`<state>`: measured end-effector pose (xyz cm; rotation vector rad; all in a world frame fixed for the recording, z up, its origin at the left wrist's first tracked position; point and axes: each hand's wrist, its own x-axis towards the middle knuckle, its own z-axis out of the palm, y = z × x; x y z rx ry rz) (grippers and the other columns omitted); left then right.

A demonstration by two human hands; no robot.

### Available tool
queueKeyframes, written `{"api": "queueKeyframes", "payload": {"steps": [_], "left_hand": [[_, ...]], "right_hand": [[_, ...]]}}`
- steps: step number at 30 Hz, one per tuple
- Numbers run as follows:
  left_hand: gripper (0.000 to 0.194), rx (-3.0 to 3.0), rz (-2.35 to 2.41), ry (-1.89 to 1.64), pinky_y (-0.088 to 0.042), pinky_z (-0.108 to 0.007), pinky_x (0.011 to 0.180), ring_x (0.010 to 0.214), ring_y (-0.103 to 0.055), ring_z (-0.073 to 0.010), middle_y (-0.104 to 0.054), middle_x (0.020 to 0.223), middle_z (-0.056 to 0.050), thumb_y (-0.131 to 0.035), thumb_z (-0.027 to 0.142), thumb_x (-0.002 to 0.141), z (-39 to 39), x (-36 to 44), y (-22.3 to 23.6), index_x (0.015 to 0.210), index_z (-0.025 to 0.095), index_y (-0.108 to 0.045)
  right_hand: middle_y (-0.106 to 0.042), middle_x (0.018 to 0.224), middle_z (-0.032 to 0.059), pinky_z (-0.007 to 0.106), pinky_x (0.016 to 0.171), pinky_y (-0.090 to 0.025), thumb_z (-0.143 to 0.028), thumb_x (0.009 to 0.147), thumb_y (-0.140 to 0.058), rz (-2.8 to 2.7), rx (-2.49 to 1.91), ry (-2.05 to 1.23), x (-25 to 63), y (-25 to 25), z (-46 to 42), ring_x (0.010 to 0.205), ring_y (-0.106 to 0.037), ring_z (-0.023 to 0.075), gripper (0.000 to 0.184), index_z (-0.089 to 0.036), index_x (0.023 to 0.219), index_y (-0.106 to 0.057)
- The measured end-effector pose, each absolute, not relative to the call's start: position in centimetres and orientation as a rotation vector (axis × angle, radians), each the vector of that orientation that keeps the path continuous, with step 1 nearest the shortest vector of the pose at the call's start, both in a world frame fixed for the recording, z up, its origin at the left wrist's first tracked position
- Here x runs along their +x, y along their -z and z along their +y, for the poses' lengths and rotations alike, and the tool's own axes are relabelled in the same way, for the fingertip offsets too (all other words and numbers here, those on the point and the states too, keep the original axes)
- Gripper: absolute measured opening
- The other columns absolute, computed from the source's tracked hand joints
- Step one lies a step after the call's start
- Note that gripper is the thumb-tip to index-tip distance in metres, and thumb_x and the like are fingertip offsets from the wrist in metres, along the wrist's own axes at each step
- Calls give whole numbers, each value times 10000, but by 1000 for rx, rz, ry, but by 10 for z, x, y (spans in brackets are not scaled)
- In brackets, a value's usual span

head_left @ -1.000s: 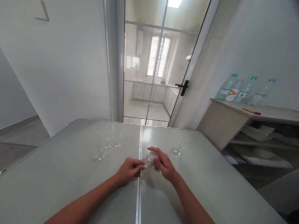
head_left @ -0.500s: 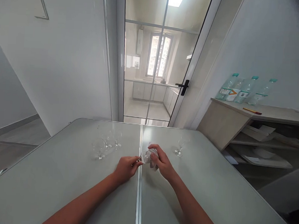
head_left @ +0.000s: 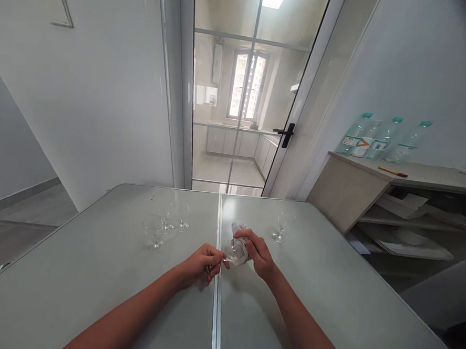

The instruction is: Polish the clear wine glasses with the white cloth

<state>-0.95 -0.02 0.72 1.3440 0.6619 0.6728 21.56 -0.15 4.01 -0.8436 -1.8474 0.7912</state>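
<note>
My left hand (head_left: 207, 260) is closed, its fingers pinching a small clear stemmed glass (head_left: 228, 254) by the stem, just over the table's middle seam. A crumpled white tissue or cloth (head_left: 240, 243) covers much of the bowl. My right hand (head_left: 260, 254) closes round that cloth and presses it on the glass; its fingertips are partly hidden. The glass lies tilted sideways between the two hands. One more stemmed glass (head_left: 279, 235) stands upright beyond my right hand. To the left stand several upright ones, the nearest glass (head_left: 156, 242) in front.
The pale table (head_left: 92, 282) has a metal seam (head_left: 216, 321) down its middle. Behind its far edge is a glazed door with a black handle (head_left: 287, 134). At right a wooden shelf unit (head_left: 346, 192) carries several plastic bottles (head_left: 384, 141) and a brush-like stick (head_left: 393, 172).
My left hand has turned and shifted slightly right. The white cloth now shows more and covers more of the bowl, and my right hand has moved slightly right with its fingers flatter.
</note>
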Motion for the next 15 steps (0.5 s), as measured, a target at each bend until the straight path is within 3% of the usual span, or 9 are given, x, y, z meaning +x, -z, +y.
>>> {"api": "queueKeyframes", "payload": {"steps": [3, 5, 11, 15], "left_hand": [[528, 1424, 726, -718, -279, -236, 411, 368, -355, -95, -470, 456, 31, -563, 618, 913, 1, -10, -5, 786, 130, -722], [511, 1615, 846, -853, -307, -236, 465, 425, -402, -102, -493, 486, 20, -548, 578, 938, 1, -9, -2, 700, 148, -687], [394, 2051, 1164, -1116, -340, -245, 591, 527, -460, -112, -538, 541, 17, -553, 401, 960, 0, -2, 8, 656, 166, -642], [516, 1775, 965, -994, -353, -218, 505, 454, -469, -97, -534, 496, 11, -522, 487, 967, -3, 2, 12, 568, 161, -546]], "right_hand": [[-600, 762, 23, 436, 895, -397, -432, 1018, -421, -2032, -836, -518, 217, -38, 2, 690, -523, 208, 315, -257, 1080, -675], [-638, 808, 41, 439, 929, -374, -407, 1012, -447, -2068, -880, -441, 212, -39, 4, 764, -560, 226, 293, -251, 1079, -685], [-607, 810, -7, 299, 712, -418, -504, 1036, -404, -1722, -1017, -914, 193, -48, 4, 725, -530, 186, 375, -268, 1265, -584], [-612, 901, 11, 285, 707, -417, -512, 1029, -420, -1751, -909, -1024, 202, -52, 6, 771, -528, 175, 384, -257, 1190, -658]]}}
